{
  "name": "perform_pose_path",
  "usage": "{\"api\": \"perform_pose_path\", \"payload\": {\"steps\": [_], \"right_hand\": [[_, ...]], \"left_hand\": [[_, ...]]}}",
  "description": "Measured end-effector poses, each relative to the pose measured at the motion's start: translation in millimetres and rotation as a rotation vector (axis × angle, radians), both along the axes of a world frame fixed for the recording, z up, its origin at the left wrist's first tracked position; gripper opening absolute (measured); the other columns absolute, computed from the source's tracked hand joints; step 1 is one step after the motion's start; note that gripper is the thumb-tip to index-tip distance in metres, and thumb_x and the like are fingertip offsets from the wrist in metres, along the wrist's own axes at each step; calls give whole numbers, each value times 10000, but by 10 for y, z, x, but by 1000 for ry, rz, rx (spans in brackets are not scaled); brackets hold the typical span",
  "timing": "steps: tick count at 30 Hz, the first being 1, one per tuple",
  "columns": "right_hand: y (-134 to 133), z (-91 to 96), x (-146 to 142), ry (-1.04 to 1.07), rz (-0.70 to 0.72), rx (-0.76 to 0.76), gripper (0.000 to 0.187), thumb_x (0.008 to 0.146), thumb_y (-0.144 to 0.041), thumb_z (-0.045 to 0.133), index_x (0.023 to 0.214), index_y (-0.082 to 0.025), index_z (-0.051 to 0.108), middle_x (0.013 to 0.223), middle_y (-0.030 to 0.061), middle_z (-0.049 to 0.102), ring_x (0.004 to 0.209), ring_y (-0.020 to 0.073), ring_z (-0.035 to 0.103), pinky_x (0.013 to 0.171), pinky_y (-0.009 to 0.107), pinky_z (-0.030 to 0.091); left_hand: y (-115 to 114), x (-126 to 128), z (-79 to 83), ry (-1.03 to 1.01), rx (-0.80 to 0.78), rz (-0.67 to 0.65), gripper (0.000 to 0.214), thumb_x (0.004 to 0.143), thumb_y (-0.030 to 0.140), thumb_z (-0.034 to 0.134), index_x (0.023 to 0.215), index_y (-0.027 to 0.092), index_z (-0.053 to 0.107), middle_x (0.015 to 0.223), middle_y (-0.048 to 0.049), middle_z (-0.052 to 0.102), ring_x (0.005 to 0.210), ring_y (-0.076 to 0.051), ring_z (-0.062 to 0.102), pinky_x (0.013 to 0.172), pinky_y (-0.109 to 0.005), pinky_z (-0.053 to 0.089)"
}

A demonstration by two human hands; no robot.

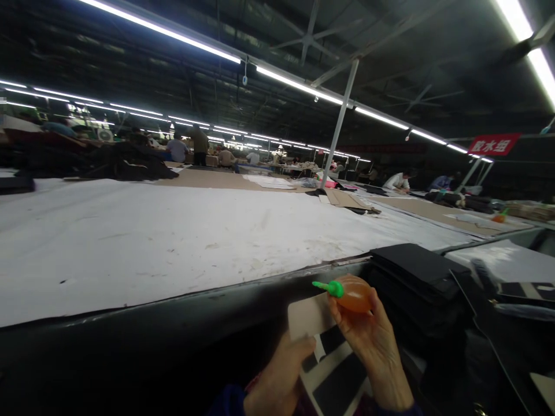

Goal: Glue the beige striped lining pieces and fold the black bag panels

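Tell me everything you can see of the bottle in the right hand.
The bottle is rounded, orange and glossy, apparently translucent plastic, with a green cap tapering into a thin green nozzle. It lies nearly on its side in the right hand, nozzle toward the picture's left and slightly up, near the top of the pale panel. The fingers hide part of it; its fill level is unclear.

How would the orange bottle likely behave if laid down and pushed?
The bottle would probably roll, since its body is rounded. Its shiny, smooth-looking surface may make it somewhat slippery in the right hand. The narrow green tip sticks out well, so it could catch on things.
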State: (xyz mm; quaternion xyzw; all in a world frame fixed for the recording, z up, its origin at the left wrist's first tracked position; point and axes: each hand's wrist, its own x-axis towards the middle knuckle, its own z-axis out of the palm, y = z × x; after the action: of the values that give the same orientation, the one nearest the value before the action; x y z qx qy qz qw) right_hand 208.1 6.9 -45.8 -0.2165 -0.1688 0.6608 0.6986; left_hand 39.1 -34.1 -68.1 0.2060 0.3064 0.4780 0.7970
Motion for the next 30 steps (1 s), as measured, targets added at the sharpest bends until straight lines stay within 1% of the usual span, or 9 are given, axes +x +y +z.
{"api": "perform_pose_path", "payload": {"steps": [5,9,13,17,20,22,25,28,30], "right_hand": [[-70,116,67,-26,-77,-11,543,579,-300,943,1053,-151,722,1082,87,774,970,237,751,835,334,638],[-162,236,93,-126,-121,28,468,630,-307,918,1046,-190,739,1140,81,762,1018,247,743,856,357,635],[-319,419,98,-236,-280,87,482,657,-340,898,1103,-235,746,1200,79,742,995,246,748,811,332,643],[-492,693,70,-429,-363,152,539,669,-398,874,1176,-275,739,1332,86,679,1089,281,718,866,325,620],[-568,824,16,-512,-393,201,501,687,-437,855,1162,-317,746,1323,65,687,1059,265,729,833,295,619],[-590,824,-28,-540,-412,213,484,712,-447,837,1172,-331,741,1293,66,704,1023,261,740,835,307,619],[-605,722,-79,-600,-414,255,600,714,-420,840,1285,-334,678,1359,78,665,1079,270,722,894,317,600],[-641,621,-116,-652,-438,338,739,698,-368,854,1388,-354,588,1440,62,607,1210,278,659,982,319,562],[-683,604,-147,-677,-449,341,704,711,-340,848,1369,-360,598,1439,51,608,1243,292,637,1028,357,544]], "left_hand": [[-27,-54,84,53,59,-8,403,826,181,720,1212,92,646,1006,-133,792,1019,-303,721,901,-377,526],[-54,-102,190,30,113,-23,428,880,177,679,1295,90,616,1092,-143,782,1064,-294,712,951,-374,512],[-75,-140,299,-1,136,-26,497,889,191,681,1369,116,574,1103,-133,782,1088,-299,707,976,-385,506],[-97,-181,401,34,180,0,442,872,262,734,1289,149,639,1103,-126,782,1114,-310,698,1004,-389,490],[-123,-194,509,41,225,4,396,850,303,773,1200,141,686,1103,-137,777,1140,-319,684,1009,-381,484],[-139,-187,587,-4,221,-20,447,854,303,767,1256,140,658,1072,-135,781,1113,-322,696,974,-388,505],[-161,-175,681,-78,198,-34,553,856,264,753,1368,141,585,1007,-116,789,1049,-308,721,934,-378,521],[-177,-174,721,-108,189,-36,585,843,240,760,1388,141,572,982,-103,790,1025,-296,728,925,-356,523],[-178,-166,716,-115,192,-38,601,824,249,779,1382,146,579,978,-101,791,1020,-299,730,921,-354,526]]}}
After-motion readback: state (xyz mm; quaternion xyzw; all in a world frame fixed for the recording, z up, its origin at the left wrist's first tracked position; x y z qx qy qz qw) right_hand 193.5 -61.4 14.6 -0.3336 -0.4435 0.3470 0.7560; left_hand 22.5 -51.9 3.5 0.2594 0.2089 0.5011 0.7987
